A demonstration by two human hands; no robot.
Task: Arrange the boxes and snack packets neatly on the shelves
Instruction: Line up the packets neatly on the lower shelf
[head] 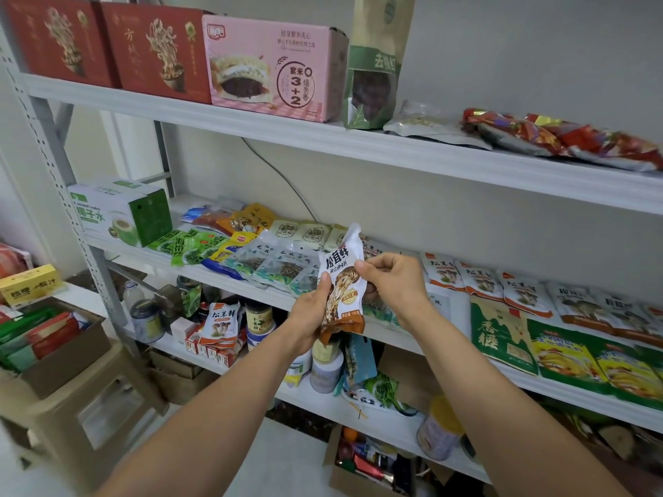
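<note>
Left hand (311, 314), right hand (394, 283) tight around mushroom packet (343, 294)

The brown-and-white packet (342, 281) is glossy, creased plastic film, the shelves (358, 145) smooth matt painted metal, the pink box (272, 66) up left matt cardboard, and the red wrappers (559, 138) far right shiny crumpled foil.

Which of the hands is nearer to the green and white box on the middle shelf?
Left. The left hand is right of and below the green and white box; the right hand is farther right, across the held packet.
</note>
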